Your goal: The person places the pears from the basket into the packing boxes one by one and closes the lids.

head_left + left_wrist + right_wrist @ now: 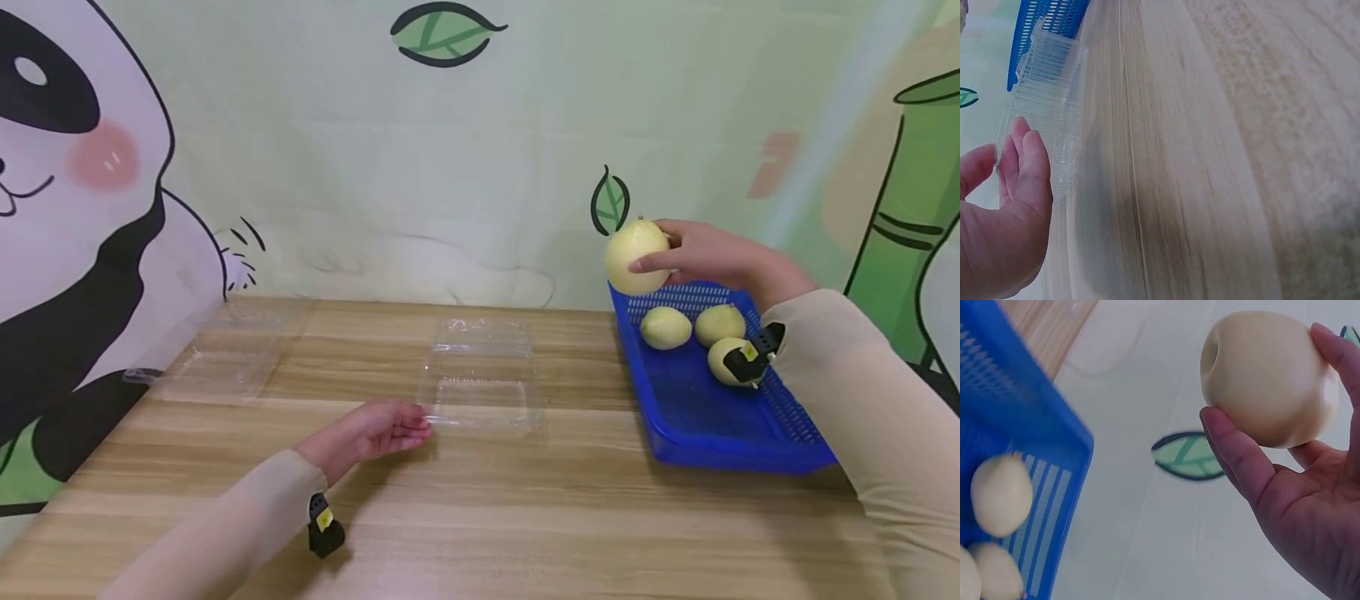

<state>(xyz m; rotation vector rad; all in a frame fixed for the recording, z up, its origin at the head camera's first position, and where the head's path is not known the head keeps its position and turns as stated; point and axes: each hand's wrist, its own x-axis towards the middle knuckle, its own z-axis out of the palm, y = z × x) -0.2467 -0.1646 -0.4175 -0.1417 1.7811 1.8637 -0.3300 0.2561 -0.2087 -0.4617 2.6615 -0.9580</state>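
Pale-yellow fruit [636,255] is sitting pinched in our right hand [720,258] above the blue basket's [697,417] far corner, and we are resting our left hand [371,431], fingers relaxed, against the clear clamshell box [482,379] lying well off to the fruit's left on the bench [525,517].

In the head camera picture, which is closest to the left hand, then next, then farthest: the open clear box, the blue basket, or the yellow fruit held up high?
1. Open clear box: right at the left hand's fingertips, mid-table.
2. Blue basket: farther off, on the table's right side.
3. Held yellow fruit: farthest, gripped by the right hand above the basket's back corner.
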